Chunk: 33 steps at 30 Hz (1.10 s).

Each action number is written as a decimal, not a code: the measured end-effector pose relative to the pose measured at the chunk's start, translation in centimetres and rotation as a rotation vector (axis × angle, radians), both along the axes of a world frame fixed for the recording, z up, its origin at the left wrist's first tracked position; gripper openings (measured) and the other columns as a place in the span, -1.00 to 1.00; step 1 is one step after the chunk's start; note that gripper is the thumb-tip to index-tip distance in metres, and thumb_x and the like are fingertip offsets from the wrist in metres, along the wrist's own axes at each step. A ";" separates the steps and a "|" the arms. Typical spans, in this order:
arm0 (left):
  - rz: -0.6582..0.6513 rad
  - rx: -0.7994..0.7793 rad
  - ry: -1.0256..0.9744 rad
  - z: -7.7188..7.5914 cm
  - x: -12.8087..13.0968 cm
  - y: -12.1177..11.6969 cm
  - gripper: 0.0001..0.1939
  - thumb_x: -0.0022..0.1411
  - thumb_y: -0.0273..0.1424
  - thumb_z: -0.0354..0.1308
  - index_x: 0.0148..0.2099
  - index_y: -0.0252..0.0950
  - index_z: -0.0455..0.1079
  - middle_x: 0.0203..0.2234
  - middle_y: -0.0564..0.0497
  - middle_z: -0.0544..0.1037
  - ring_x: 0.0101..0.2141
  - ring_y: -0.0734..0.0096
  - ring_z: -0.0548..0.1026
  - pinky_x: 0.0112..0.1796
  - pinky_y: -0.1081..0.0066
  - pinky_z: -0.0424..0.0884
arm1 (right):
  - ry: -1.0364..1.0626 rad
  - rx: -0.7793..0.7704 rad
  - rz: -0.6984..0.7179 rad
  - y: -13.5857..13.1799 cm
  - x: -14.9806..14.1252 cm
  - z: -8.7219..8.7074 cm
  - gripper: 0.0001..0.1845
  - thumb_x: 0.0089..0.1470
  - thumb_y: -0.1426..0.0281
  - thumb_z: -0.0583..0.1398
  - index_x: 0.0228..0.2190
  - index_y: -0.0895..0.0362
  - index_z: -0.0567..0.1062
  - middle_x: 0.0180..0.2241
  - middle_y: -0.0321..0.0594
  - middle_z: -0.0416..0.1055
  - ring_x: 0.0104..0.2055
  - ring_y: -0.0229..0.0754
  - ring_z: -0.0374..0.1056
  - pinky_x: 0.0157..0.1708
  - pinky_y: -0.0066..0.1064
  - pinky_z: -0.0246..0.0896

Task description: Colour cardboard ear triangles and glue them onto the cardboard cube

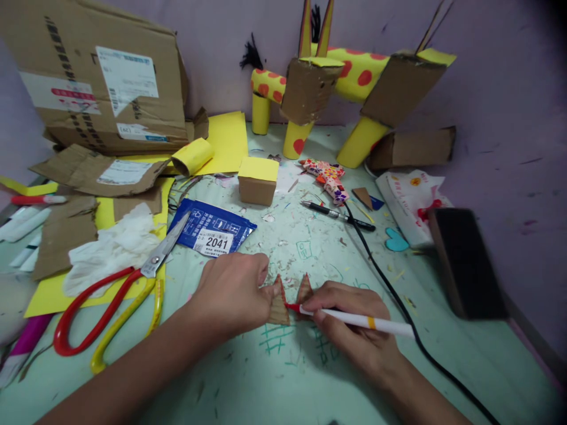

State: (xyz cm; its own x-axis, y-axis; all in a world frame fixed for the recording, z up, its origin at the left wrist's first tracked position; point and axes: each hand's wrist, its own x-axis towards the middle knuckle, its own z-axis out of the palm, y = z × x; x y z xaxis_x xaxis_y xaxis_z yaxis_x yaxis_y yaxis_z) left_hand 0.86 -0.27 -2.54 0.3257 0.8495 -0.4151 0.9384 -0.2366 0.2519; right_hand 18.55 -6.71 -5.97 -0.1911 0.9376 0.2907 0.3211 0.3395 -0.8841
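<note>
My right hand (354, 321) grips a white felt-tip pen (354, 319) with a red tip. That tip touches the right edge of a small cardboard triangle (279, 310), where a red line shows. Curled into a fist, my left hand (237, 289) holds this triangle down at its left side. A second cardboard triangle (305, 292) lies just to the right, partly hidden behind my right fingers. Ahead of my hands sits a small cardboard box (257, 189) with a yellow top.
Scissors (153, 265) lie left, across a blue packet (212, 227). Spotted giraffe-like cardboard figures (310, 88) stand at the back. A black cable (390, 283) runs past my right hand. A phone (465, 260) leans at right. A large carton (119, 77) stands back left.
</note>
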 end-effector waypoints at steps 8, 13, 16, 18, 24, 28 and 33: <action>-0.005 -0.001 0.019 -0.2 0.0 0.1 -0.76 0.10 -0.13 -0.01 -0.47 -0.17 0.24 -0.64 0.04 0.39 -0.47 0.18 0.43 -0.53 0.35 0.03 | -0.040 -0.022 -0.012 -0.1 0.2 -0.2 -0.79 0.01 0.53 0.12 -0.40 0.15 0.57 -0.52 -0.19 0.52 -0.51 -0.20 0.41 -0.53 -0.39 0.27; -0.006 0.012 0.021 -0.3 0.0 0.1 -0.76 0.09 -0.14 0.00 -0.48 -0.17 0.23 -0.63 0.03 0.40 -0.46 0.17 0.43 -0.53 0.35 0.02 | -0.014 -0.004 0.023 0.1 0.2 0.1 -0.78 -0.07 0.57 0.10 -0.51 0.15 0.54 -0.58 -0.22 0.51 -0.56 -0.22 0.41 -0.58 -0.44 0.24; -0.002 0.014 0.022 -0.3 0.0 0.1 -0.74 0.09 -0.13 -0.01 -0.50 -0.17 0.21 -0.63 0.03 0.39 -0.47 0.18 0.43 -0.54 0.35 0.00 | 0.001 -0.022 0.006 0.1 0.2 0.1 -0.78 -0.06 0.56 0.10 -0.51 0.14 0.55 -0.60 -0.24 0.49 -0.58 -0.24 0.39 -0.59 -0.44 0.23; -0.008 0.006 0.018 -0.3 0.0 0.1 -0.74 0.09 -0.13 -0.02 -0.50 -0.18 0.20 -0.64 0.03 0.38 -0.47 0.20 0.42 -0.54 0.36 0.00 | -0.013 -0.021 -0.012 0.0 0.1 0.0 -0.78 -0.03 0.55 0.11 -0.46 0.15 0.56 -0.55 -0.21 0.51 -0.54 -0.22 0.41 -0.56 -0.42 0.25; -0.003 0.003 0.021 -0.3 -0.1 0.1 -0.75 0.08 -0.14 -0.01 -0.49 -0.18 0.22 -0.64 0.04 0.38 -0.47 0.20 0.43 -0.54 0.36 0.01 | -0.005 0.013 0.029 0.0 0.1 0.1 -0.77 -0.07 0.58 0.10 -0.49 0.14 0.54 -0.56 -0.23 0.51 -0.55 -0.24 0.41 -0.58 -0.46 0.24; -0.009 0.002 0.032 -0.4 -0.1 0.0 -0.75 0.09 -0.13 -0.01 -0.47 -0.17 0.24 -0.63 0.03 0.39 -0.45 0.19 0.43 -0.53 0.36 0.03 | 0.024 0.001 0.014 0.0 0.1 0.2 -0.78 -0.08 0.57 0.11 -0.52 0.14 0.54 -0.60 -0.25 0.50 -0.58 -0.26 0.39 -0.59 -0.47 0.22; -0.004 -0.003 0.019 -0.3 -0.1 0.0 -0.74 0.08 -0.14 -0.01 -0.51 -0.19 0.18 -0.63 0.04 0.38 -0.48 0.22 0.42 -0.54 0.36 -0.01 | -0.045 0.011 0.020 -0.1 0.0 0.3 -0.79 -0.04 0.55 0.10 -0.49 0.15 0.54 -0.56 -0.21 0.51 -0.54 -0.21 0.41 -0.56 -0.43 0.25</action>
State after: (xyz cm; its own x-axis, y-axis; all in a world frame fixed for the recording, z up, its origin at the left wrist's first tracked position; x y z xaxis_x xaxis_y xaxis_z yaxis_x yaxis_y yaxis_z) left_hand 0.72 -0.24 -2.84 0.3213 0.8470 -0.4236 0.9419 -0.2399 0.2350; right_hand 18.60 -6.79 -5.71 -0.2233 0.9302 0.2913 0.3534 0.3558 -0.8652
